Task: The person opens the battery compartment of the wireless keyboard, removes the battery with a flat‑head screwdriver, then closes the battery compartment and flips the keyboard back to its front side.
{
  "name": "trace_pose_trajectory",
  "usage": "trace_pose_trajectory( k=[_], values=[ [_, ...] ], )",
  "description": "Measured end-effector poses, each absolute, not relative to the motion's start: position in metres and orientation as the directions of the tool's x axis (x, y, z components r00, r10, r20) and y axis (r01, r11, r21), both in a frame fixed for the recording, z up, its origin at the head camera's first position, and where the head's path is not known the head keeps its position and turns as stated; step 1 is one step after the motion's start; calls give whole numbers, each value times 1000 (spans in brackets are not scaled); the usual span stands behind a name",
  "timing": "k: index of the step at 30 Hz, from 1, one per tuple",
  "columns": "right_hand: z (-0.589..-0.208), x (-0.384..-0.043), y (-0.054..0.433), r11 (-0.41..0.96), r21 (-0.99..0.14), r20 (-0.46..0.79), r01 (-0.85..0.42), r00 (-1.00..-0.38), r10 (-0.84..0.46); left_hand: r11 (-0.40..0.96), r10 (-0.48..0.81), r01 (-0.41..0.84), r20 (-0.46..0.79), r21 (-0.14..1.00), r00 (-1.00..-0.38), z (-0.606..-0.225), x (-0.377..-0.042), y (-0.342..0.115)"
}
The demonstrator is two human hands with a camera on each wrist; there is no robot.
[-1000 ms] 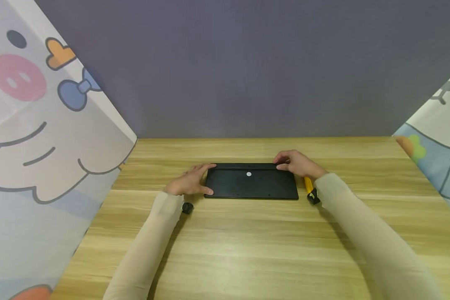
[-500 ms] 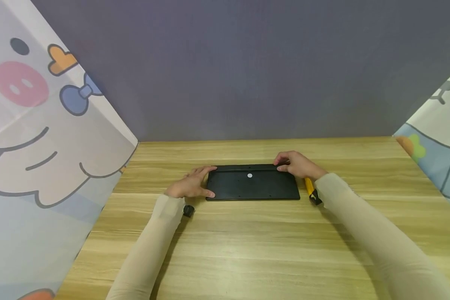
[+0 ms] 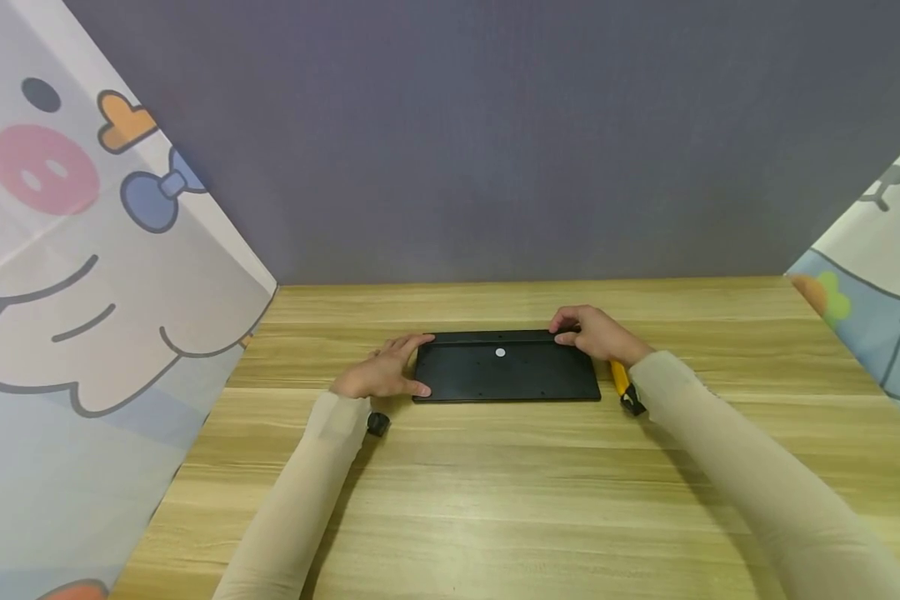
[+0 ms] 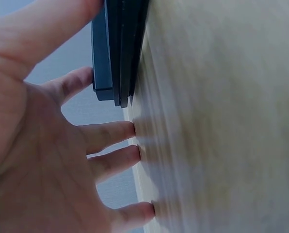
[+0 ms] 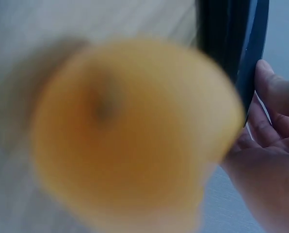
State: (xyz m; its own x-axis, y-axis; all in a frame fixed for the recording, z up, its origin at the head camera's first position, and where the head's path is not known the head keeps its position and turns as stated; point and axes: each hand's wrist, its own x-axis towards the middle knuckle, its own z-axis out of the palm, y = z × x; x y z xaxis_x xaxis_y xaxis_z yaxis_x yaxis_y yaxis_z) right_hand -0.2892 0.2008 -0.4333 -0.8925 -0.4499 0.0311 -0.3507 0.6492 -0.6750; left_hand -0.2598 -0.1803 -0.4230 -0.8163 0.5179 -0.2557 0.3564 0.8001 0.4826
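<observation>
A black keyboard (image 3: 510, 375) lies underside up on the wooden table, with a round white sticker near its raised far strip. My left hand (image 3: 382, 369) spreads over its left end, thumb at the near corner and index finger at the far one. In the left wrist view the other fingers (image 4: 113, 162) reach straight down to the tabletop, beside the stacked edge of the keyboard (image 4: 120, 53). My right hand (image 3: 596, 333) pinches the far strip near the right corner, fingers curled behind it. The right wrist view shows that thumb (image 5: 268, 75) against the keyboard edge (image 5: 239, 48).
Beside the right wrist is a yellow object (image 3: 618, 377) with a black piece (image 3: 632, 402) at its near end; blurred yellow (image 5: 135, 141) fills much of the right wrist view. A small black device (image 3: 378, 423) sits by the left wrist. A grey panel (image 3: 525, 167) rises behind the table (image 3: 480, 500).
Both hands and the keyboard keep their places relative to each other. Only the head view has shifted slightly.
</observation>
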Motion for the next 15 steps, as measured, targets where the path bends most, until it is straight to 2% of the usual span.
trace_pose_trajectory(
  k=[15],
  values=[
    [-430, -290, 200, 690, -651, 2, -315, -911, -413, 811, 511, 358, -262, 462, -819, -426, -264, -180]
  ],
)
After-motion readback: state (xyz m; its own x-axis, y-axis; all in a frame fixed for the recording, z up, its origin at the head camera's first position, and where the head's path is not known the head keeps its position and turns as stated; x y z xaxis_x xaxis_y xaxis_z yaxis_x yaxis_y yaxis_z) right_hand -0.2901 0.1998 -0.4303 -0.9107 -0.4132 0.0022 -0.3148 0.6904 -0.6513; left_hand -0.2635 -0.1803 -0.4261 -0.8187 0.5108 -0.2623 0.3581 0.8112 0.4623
